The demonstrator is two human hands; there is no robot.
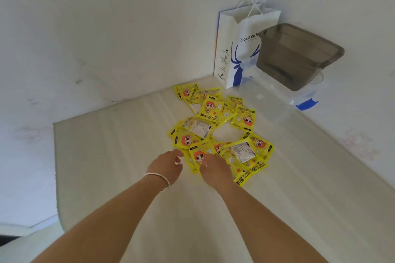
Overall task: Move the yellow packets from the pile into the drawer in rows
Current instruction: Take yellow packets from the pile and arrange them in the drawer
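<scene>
A pale wood-grain surface runs into a corner of white walls printed with faint pink figures. In the middle of it lies a loose pile of yellow packets, overlapping at odd angles, most showing a cartoon face with orange hair, a few turned to their printed white backs. The nearest packets bear "HAND WARMER" lettering.

Two bare forearms reach in from the lower edge. The left hand, with a thin white bracelet at the wrist, hovers at the near left edge of the pile, its fingers loosely bent and holding nothing; whether the fingertips touch a packet cannot be told. The right hand lies palm down over the near packets, its fingers reaching onto one with the cartoon face; whether it pinches that packet or merely rests on it is not clear.

In the far corner stands a white paper bag with blue antler artwork and the words "luckin coffee", its string handles up. Just beside it, to the right, a smoky grey translucent drawer sits tilted on top of a clear plastic box with a blue latch, well apart from the pile
</scene>
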